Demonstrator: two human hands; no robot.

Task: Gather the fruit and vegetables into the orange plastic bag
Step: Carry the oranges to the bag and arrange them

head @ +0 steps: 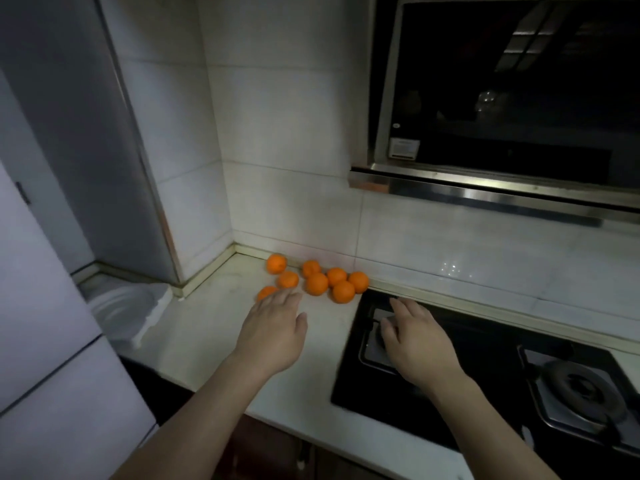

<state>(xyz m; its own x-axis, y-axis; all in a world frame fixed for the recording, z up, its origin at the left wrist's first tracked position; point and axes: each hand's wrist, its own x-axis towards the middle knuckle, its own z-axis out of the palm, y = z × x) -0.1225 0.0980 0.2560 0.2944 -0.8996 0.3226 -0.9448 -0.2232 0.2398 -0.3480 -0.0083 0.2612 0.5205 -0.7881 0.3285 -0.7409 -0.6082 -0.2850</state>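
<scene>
While your left hand (273, 332) and right hand (417, 339) hovered spread and empty, the oranges (317, 284) lay just beyond your left fingertips. They looked small, firm and prone to rolling, so cupping each around its middle seemed best.
</scene>
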